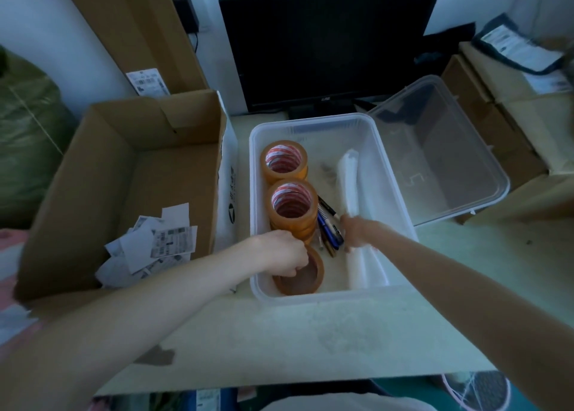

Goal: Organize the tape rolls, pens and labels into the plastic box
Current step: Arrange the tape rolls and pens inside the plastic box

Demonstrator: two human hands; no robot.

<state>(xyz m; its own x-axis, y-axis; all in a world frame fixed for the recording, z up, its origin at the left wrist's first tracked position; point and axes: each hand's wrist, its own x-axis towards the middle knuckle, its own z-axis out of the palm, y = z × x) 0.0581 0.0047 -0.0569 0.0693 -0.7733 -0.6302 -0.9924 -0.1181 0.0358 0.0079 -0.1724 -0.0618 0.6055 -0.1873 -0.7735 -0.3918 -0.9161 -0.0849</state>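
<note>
Leftmost, an open brown cardboard box point(124, 174) holds loose white printed labels point(155, 242); their barcode print is too small to read. Beside it, the clear rectangular plastic box point(310, 295) sits on the pale table point(279, 342). Two stacks of tan tape rolls point(290, 199) with red-and-white printed cores stand upright along its left wall. The left hand point(279, 252) grips a brown tape roll point(302, 275) at the near left corner. Blue and black pens point(327, 227) lie with long axes running near to far. The right hand point(357, 232) is blurred, fingers curled around a white roll point(351, 180), also lying lengthwise. A clear lid point(441, 149) leans rightmost, markings illegible.
</note>
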